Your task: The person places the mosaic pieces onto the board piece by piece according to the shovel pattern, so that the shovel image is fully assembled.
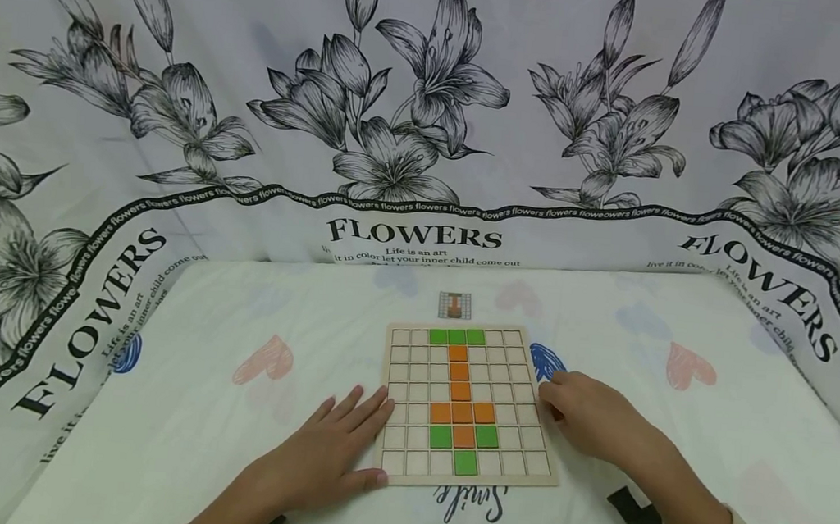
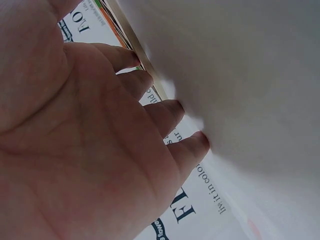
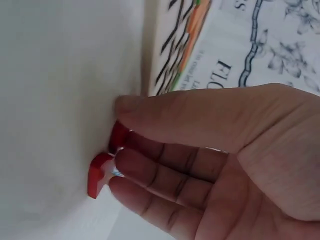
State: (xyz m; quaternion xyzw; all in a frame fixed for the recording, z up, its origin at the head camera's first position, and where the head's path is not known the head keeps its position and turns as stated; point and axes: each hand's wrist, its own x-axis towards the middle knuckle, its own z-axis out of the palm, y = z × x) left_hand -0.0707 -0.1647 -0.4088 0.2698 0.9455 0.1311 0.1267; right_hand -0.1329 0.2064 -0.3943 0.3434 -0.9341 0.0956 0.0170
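Observation:
A square wooden grid board (image 1: 477, 482) lies on the white cloth, with orange tiles (image 1: 461, 413) down its middle and green tiles (image 1: 457, 336) at the top and toward the bottom. Along its left edge rests my left hand (image 1: 334, 457), fingers straight and spread, fingertips at the frame. My right hand (image 1: 593, 415) is low over the cloth just beyond the right edge. In the right wrist view its thumb and finger pinch a red tile (image 3: 119, 136). A second red tile (image 3: 98, 175) stands tilted at the other fingertips; the hand hides both in the head view.
A small pattern card (image 1: 455, 306) lies behind the board. The white cloth (image 1: 342, 313) bears printed hearts and lettering. Behind it hangs a curtain (image 1: 584, 242) printed with flowers and words.

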